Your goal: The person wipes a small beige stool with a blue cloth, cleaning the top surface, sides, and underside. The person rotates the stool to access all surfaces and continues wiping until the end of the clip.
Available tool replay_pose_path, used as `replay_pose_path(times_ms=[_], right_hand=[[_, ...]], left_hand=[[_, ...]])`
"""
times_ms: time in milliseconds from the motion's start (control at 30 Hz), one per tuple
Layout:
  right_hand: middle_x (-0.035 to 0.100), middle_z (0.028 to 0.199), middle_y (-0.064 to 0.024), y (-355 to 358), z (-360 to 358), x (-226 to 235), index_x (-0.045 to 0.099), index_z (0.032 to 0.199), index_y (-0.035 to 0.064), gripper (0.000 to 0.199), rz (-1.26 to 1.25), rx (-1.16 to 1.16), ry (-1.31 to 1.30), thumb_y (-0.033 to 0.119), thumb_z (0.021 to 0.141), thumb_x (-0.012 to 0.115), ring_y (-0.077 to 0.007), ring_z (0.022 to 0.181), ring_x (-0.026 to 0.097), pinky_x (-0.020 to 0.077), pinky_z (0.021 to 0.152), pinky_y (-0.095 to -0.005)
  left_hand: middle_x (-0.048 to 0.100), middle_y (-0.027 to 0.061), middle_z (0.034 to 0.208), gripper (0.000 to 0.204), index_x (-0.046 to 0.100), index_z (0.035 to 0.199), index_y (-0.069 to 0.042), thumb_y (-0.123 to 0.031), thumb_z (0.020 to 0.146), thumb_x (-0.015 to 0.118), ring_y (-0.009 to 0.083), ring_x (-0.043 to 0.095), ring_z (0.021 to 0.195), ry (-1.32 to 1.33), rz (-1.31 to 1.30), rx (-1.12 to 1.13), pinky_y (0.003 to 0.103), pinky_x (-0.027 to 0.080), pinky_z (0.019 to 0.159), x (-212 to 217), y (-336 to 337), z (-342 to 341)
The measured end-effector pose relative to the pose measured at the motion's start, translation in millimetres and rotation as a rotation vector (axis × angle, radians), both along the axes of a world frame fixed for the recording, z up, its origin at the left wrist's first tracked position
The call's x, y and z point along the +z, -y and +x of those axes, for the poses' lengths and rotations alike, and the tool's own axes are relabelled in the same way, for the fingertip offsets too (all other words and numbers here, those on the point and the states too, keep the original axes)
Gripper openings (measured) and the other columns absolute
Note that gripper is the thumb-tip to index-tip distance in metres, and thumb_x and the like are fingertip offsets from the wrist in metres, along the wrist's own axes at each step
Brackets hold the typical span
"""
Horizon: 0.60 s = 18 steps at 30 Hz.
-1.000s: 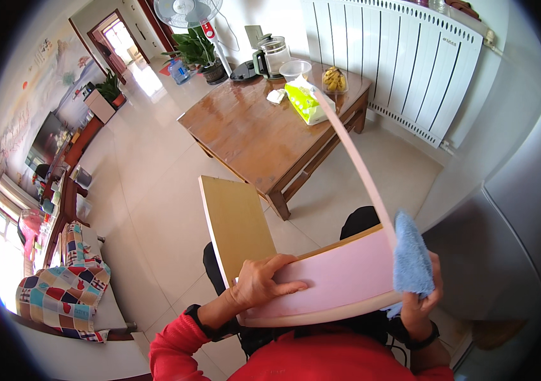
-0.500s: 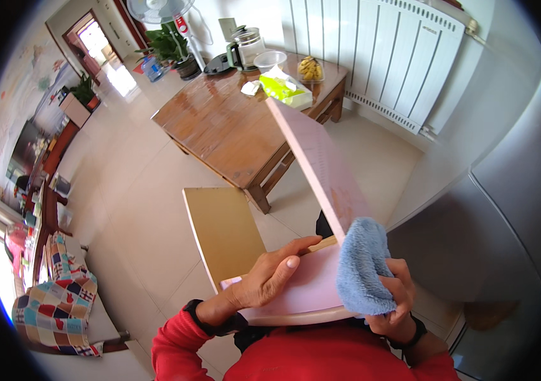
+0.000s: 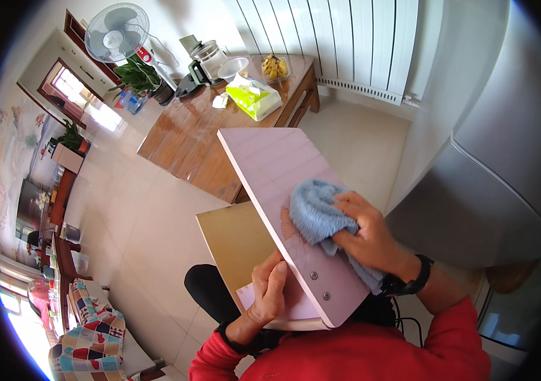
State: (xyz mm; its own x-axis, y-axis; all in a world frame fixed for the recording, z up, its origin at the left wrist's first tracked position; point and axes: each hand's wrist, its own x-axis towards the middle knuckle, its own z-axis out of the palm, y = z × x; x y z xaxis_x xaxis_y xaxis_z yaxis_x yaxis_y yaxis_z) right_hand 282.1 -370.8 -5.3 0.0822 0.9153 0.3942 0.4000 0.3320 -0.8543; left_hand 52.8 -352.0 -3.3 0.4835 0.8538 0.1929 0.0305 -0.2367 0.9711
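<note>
A pink panel (image 3: 277, 162) with a faint printed figure and two round metal fittings (image 3: 314, 275) stands tilted close to my body. It looks like one side of a box-like furniture piece, possibly a drawer. Behind its left edge a beige board (image 3: 232, 238) belongs to the same piece. My left hand (image 3: 266, 290) is closed on the panel's left edge, thumb in front, most fingers hidden behind. With my right hand (image 3: 372, 236) I grip a fluffy blue cloth (image 3: 320, 213) and press it on the panel's face. A loose end of the cloth hangs below my right wrist.
Ahead is a low wooden table (image 3: 184, 149) with a green tissue pack (image 3: 253, 98), bananas (image 3: 275, 66), a glass kettle (image 3: 209, 59) and a clear bowl. A white radiator (image 3: 334, 47) lines the wall. Near on the right rises a grey appliance (image 3: 473, 209). A patchwork-covered seat (image 3: 92, 336) is at left.
The panel has turned so its pink face shows to me. My right hand has moved the cloth from the edge up onto this face. My left hand has shifted from inside to the edge.
</note>
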Motion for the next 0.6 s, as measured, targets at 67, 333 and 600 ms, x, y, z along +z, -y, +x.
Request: replay_pose_path(times_ms=[67,333,600], right_hand=[[0.062,0.113,-0.0171,-13.0,7.7,-10.0,0.064,0.115,-0.0017,0.036,-0.055,-0.033,-0.058,0.007,0.08,0.069,-0.0337,0.104,0.062,0.0492,0.091,-0.036],[0.062,0.114,-0.0123,-9.1,34.7,-46.7,0.063,0.116,-0.0036,0.032,-0.212,-0.145,-0.138,0.015,0.09,0.068,-0.023,0.105,0.062,0.0481,0.093,-0.0322],[0.067,0.099,-0.0003,2.3,47.9,-48.3,0.065,0.123,0.0034,0.031,-0.585,-0.239,-0.731,0.02,0.097,0.062,-0.0073,0.083,0.061,0.0494,0.072,-0.0212]], left_hand=[[0.067,0.0101,0.1,0.043,0.062,0.12,0.007,-0.025,0.1,0.041,0.0182,0.059,0.095,0.015,-0.003,0.0,0.03,0.044,0.088,-6.7,-4.4,-4.0],[0.067,0.0043,0.091,0.048,0.064,0.115,0.008,-0.032,0.099,0.043,0.0127,0.057,0.083,0.084,-0.171,0.036,0.026,0.044,0.078,-38.3,-22.3,-17.7],[0.061,0.0024,0.075,0.043,0.067,0.104,0.007,-0.031,0.1,0.045,0.0097,0.053,0.068,0.168,-0.137,0.05,0.025,0.039,0.061,-43.4,-9.1,-10.4]])
